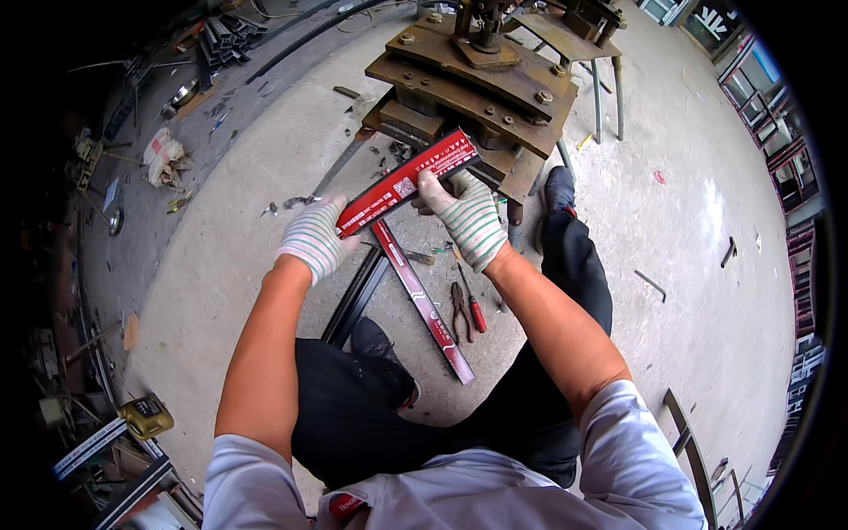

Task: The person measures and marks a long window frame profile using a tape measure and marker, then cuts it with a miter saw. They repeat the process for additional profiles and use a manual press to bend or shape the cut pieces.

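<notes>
Between my two gloved hands is a short length of metal profile (371, 202) covered in red printed film, with dark edges. It slants up to the right, its far end close to the rusty press (477, 97). My left hand (315, 237), in a white glove with green stripes, grips its lower left end. Toward the other end my right hand (465, 215), gloved alike, is closed around it, thumb on the red face. Below them a longer red-filmed profile (424, 305) lies on the floor beside dark profiles (356, 296).
Pliers (461, 313) and a red-handled screwdriver (477, 314) lie on the concrete floor between my legs. Metal offcuts (231, 37) are piled at the far left, near a plastic bag (164, 159). Framed panels (777, 132) line the right side. An olive-coloured container (146, 417) stands lower left.
</notes>
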Motion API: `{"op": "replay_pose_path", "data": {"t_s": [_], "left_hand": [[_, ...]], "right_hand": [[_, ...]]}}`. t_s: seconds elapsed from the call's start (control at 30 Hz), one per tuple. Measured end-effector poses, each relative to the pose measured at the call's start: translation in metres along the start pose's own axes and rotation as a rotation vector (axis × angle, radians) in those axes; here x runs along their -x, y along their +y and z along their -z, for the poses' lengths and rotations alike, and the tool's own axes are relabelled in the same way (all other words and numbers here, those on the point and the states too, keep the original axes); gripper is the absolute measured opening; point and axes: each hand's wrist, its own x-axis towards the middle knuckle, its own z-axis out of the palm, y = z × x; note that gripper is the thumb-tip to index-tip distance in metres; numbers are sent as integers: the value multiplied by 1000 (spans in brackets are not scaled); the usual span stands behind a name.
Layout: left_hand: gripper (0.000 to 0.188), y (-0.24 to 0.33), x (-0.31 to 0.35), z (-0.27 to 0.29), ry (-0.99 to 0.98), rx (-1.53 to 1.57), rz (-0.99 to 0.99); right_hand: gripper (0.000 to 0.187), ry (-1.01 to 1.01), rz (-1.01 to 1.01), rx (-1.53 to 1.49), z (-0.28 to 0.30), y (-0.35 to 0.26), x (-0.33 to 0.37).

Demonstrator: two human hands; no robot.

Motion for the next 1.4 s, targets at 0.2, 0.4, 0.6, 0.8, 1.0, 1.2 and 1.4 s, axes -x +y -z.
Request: {"op": "replay_pose_path", "data": {"t_s": [0.2,0.4,0.6,0.8,1.0,1.2,1.4], "left_hand": [[78,6,-3,5,-102,32,40],[82,-8,-5,-1,-179,92,118],[82,-37,0,-5,-377,70,196],[69,-66,11,-8,-472,202,256],[66,-71,17,2,-461,214,318],[66,-68,14,6,-417,148,305],[64,-58,12,15,-419,133,292]], "right_hand": [[32,26,35,14,-1,10,-11],[32,-16,8,63,-13,18,-21],[36,-38,-214,-119,-25,63,-41],[37,11,-353,-345,-31,97,-62],[33,32,-390,-387,-31,91,-82],[34,64,-384,-357,-30,88,-92],[32,75,-388,-329,-30,89,-100]]}}
